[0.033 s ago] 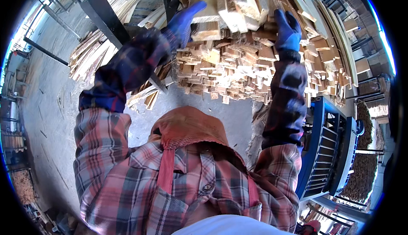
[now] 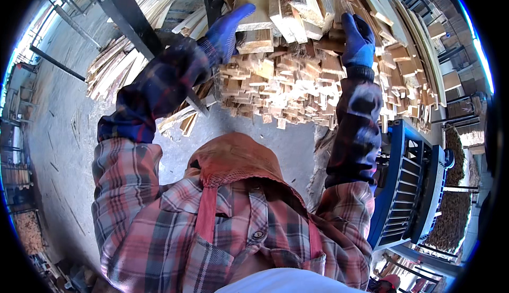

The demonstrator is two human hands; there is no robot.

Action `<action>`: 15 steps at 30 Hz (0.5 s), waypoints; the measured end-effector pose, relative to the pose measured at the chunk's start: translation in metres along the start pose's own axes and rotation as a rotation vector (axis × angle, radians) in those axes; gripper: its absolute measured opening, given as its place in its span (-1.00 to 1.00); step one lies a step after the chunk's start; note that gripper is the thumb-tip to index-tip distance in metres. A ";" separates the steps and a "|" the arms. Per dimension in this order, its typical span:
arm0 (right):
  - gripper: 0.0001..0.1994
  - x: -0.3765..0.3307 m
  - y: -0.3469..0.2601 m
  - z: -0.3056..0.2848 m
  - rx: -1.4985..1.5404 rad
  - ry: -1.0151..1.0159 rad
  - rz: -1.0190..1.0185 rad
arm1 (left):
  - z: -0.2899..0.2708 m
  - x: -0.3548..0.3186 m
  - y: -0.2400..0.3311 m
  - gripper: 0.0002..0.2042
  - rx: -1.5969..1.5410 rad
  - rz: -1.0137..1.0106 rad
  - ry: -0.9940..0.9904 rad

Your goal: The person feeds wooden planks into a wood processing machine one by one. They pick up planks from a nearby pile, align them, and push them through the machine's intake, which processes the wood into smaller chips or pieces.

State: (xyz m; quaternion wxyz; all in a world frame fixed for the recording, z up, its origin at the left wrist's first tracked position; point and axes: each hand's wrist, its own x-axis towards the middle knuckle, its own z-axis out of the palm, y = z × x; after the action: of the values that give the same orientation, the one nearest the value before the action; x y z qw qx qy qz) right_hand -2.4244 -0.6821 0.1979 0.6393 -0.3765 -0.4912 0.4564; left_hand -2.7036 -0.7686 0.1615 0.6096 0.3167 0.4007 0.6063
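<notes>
Both hands wear blue gloves and reach forward to the wooden boards. My left hand (image 2: 227, 32) lies along the left side of a wide pale board (image 2: 253, 7), fingers stretched out. My right hand (image 2: 359, 41) is at the right of the top boards, its fingers bent but apart; whether it touches wood cannot be told. Between my hands lie several rough boards (image 2: 289, 12), their ends toward me. Beneath them is a thick stack of wood strips (image 2: 281, 89), cut ends facing me.
Black metal posts (image 2: 132, 22) stand at the left, beside a pile of pale strips (image 2: 117, 66) on the concrete floor (image 2: 58, 134). At the right is a blue metal frame with bars (image 2: 405, 181). Longer boards (image 2: 424, 54) lie along the stack's right side.
My left hand has shifted slightly left and down. The top boards between my hands have moved a little; my right hand is almost unchanged.
</notes>
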 end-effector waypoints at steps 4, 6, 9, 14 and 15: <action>-0.43 -0.082 -0.034 -0.008 0.124 -0.163 0.032 | -0.002 -0.097 -0.001 -0.47 0.068 0.073 0.020; -0.48 -0.133 -0.054 -0.021 0.070 -0.151 -0.002 | 0.001 -0.158 -0.009 -0.52 0.198 0.173 -0.015; -0.51 -0.182 -0.059 -0.050 0.041 -0.180 -0.145 | 0.013 -0.214 -0.015 -0.50 -0.010 0.006 0.127; -0.50 -0.090 0.049 -0.097 0.509 -0.009 0.207 | -0.030 -0.215 -0.029 -0.35 -0.276 -0.017 -0.021; -0.49 -0.076 0.079 -0.093 0.565 0.007 0.234 | -0.040 -0.206 -0.029 -0.31 -0.322 -0.050 -0.039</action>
State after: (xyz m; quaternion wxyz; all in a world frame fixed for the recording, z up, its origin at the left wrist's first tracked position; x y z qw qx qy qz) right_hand -2.3582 -0.7338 0.0811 0.6635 -0.2395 -0.2959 0.6441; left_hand -2.7129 -0.9789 0.1389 0.6750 0.2167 0.2940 0.6411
